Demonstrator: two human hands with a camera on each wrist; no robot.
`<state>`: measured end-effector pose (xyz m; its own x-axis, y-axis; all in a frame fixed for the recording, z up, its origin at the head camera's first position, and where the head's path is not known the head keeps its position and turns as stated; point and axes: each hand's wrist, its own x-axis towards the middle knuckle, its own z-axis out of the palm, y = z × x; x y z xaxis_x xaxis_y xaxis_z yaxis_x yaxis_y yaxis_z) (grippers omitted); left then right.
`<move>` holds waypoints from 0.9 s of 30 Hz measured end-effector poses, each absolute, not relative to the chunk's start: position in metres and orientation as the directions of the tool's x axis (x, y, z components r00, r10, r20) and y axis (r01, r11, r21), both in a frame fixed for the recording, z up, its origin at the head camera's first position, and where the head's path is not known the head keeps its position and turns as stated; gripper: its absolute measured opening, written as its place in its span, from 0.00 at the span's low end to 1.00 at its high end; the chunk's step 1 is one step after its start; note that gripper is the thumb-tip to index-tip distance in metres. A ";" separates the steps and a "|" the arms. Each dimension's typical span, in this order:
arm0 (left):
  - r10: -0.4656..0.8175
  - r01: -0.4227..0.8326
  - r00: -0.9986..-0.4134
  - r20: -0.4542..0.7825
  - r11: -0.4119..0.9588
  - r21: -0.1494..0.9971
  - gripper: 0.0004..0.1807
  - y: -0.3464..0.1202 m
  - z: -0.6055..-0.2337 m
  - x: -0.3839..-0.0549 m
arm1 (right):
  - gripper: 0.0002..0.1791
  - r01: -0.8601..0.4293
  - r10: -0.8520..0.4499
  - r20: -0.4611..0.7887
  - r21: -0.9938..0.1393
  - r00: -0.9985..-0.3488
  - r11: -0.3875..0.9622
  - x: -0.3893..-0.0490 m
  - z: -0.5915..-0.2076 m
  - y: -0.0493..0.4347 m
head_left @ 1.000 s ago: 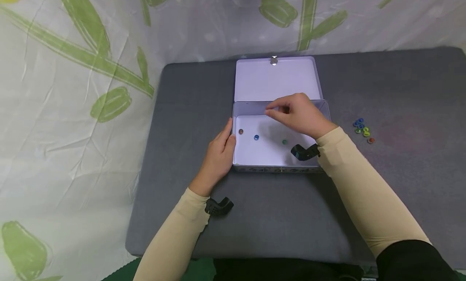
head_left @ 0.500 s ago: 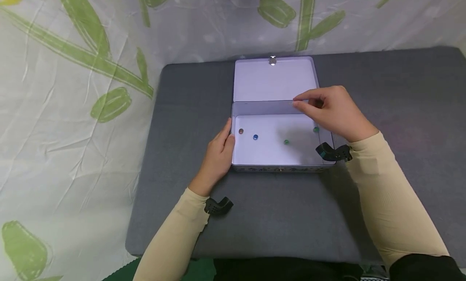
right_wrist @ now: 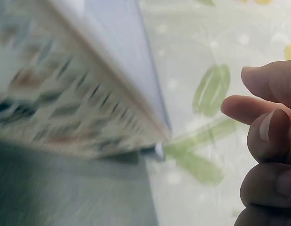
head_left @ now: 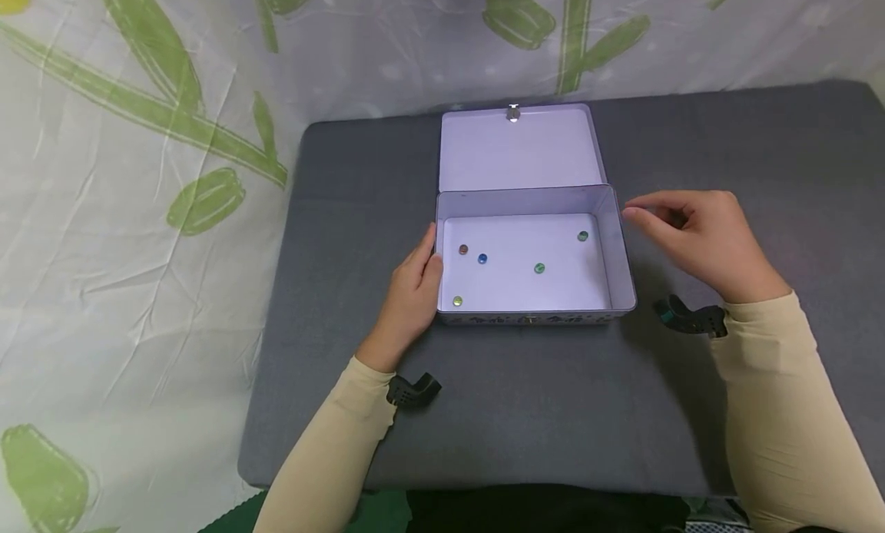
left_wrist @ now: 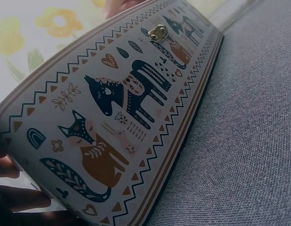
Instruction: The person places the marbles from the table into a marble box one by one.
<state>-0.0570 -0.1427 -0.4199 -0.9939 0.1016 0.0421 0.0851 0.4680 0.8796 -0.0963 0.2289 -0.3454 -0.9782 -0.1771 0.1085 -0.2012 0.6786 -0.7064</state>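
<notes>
A rectangular metal box (head_left: 615, 233), lid (head_left: 518, 153) laid back toward the table's far edge, sits on the grey table (head_left: 339, 210). The left hand (head_left: 406, 299) touches the outer left wall with its fingers fairly straight, thumb by the rim; the left wrist view shows those fingers spaced apart around the near left corner. The right hand (head_left: 705, 237) is held above the table just beyond the box's far right corner, its thumb and index tips near each other with a slight gap between, the other fingers loosely curled. Five small round pieces lie on the box floor: a yellow-green piece (head_left: 457, 301) at the near left corner, a brownish piece (head_left: 463, 249) near the left wall, a blue piece (head_left: 482, 259) just beside it, a green piece (head_left: 539, 268) around the middle, and a second green piece (head_left: 583, 236) toward the far right corner. The front wall carries printed foxes and a dark horse-like animal (left_wrist: 131, 92), with a metal catch (left_wrist: 158, 32) near its upper edge.
</notes>
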 end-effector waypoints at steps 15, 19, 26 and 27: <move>0.104 0.079 -0.994 0.034 0.464 0.882 0.31 -0.142 -0.417 -0.056 | 0.18 -0.065 -0.073 0.018 -0.684 -0.997 0.726 -0.077 -0.378 0.274; 0.107 0.082 -0.994 0.036 0.471 0.878 0.31 -0.141 -0.417 -0.056 | 0.18 -0.051 -0.063 0.007 -0.663 -0.998 0.747 -0.072 -0.387 0.283; 0.117 0.112 -0.991 0.065 0.463 0.879 0.31 -0.141 -0.416 -0.056 | 0.17 -0.077 -0.091 0.009 -0.627 -0.996 0.775 -0.070 -0.402 0.293; 0.117 0.111 -0.991 0.064 0.464 0.879 0.31 -0.141 -0.417 -0.056 | 0.16 -0.082 -0.092 0.015 -0.620 -0.996 0.780 -0.070 -0.404 0.294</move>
<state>-0.0559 -0.1409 -0.4165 -0.9911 0.1166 0.0637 0.1111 0.4644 0.8786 -0.0703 0.2943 -0.4037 -0.9956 -0.0924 0.0147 -0.0816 0.7804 -0.6199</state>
